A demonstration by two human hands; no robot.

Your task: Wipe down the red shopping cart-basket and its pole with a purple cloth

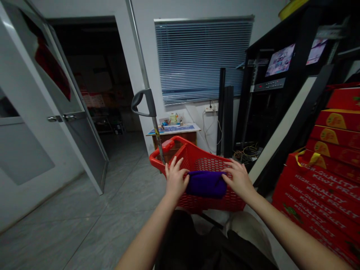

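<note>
Lap [197,245]: covered in dark clothing, seen at the near edge; a pale rounded shape [251,228] is seen to its right, its nature unclear.
Purple cloth [206,184]: held up between both hands, its top edge drawn level, in front of the basket; whether the basket is touched by it cannot be told.
Left hand [176,180]: the cloth's upper left corner is pinched by thumb and forefinger, the other fingers spread.
Right hand [240,180]: the upper right corner is pinched likewise.
Red basket [194,154]: perforated walls, handle bar at the far left.
Floor [118,228]: laid in grey tiles, crossed by joint lines.
Pole [137,45]: fitted with a grey handle [146,103], leaned beside the basket's far left end.
Small table [194,127]: set against the far wall, its top partly covered by a blue printed sheet and small items.
Window blind [205,60]: lowered above it.
Door [81,138]: stood open at left, beside a dark doorway [92,67].
Red cartons [312,195]: stacked at right, printed "HIGH QUALITY KIWI FRUIT".
Black rack [303,26]: placed far right, a lit screen [280,60] held in it.
</note>
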